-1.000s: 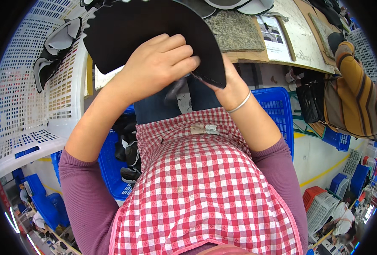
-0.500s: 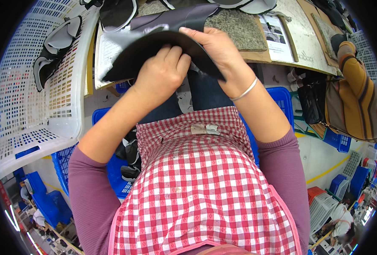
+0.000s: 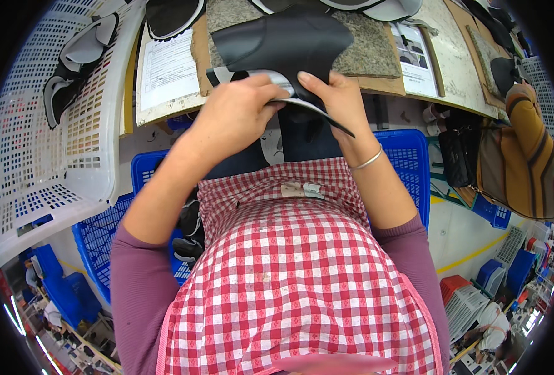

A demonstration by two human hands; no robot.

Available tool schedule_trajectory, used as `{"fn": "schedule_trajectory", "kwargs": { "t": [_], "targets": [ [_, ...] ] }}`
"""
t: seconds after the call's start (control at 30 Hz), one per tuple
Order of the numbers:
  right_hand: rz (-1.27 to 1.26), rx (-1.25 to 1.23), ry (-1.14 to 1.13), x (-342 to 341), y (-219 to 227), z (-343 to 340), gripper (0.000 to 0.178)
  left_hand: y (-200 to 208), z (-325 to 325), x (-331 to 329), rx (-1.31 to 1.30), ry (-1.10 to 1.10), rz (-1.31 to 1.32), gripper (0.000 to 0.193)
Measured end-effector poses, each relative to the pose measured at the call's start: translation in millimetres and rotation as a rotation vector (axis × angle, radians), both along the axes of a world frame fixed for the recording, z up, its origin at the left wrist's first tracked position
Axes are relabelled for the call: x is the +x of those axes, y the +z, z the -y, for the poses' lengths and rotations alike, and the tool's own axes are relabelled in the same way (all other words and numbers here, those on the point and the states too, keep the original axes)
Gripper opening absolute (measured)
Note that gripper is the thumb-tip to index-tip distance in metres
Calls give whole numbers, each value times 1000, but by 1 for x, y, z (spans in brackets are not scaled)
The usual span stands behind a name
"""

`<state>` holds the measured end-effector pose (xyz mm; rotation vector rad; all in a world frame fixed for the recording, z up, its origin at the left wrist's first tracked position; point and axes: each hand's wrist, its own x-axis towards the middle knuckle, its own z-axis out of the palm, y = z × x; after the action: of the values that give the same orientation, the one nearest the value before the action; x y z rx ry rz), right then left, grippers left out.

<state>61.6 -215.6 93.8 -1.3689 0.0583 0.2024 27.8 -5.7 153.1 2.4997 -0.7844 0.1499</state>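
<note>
A black shoe upper piece (image 3: 283, 40), smooth and sheet-like, lies partly over a speckled stone slab at the table's near edge. Its near edge, with a white-grey strip, curves up toward me between my hands. My left hand (image 3: 236, 112) pinches that edge, fingers bent and pressed together. My right hand (image 3: 339, 103) grips the piece farther right, thumb on top and the other fingers mostly hidden. A dark pointed end of the piece hangs below my right hand.
More black-and-white shoe uppers (image 3: 174, 17) line the table's far side. Printed sheets (image 3: 169, 72) lie left and right of the stone slab (image 3: 367, 47). A white basket (image 3: 96, 181) stands at left, blue crates (image 3: 408, 156) below. Another person's sleeve (image 3: 519, 119) is at right.
The piece has tipped away from me; its dark curved underside faced me before, and now its smooth face shows over the slab. Both hands moved slightly nearer me.
</note>
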Motion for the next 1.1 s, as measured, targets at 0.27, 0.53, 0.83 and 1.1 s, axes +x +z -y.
{"fn": "schedule_trajectory", "kwargs": {
  "t": [0.27, 0.53, 0.83, 1.1],
  "targets": [
    [25, 364, -35, -20, -8, -3, 21, -122, 36, -37, -1933, 188, -1302, 50],
    [96, -67, 145, 0, 5, 15, 22, -91, 17, -39, -1329, 256, -724, 29],
    [1461, -1233, 630, -23, 92, 51, 11, -38, -119, -40, -588, 682, -528, 27],
    [1731, -1217, 835, -66, 63, 24, 12, -73, -64, -81, -647, 226, -1487, 76]
  ]
}}
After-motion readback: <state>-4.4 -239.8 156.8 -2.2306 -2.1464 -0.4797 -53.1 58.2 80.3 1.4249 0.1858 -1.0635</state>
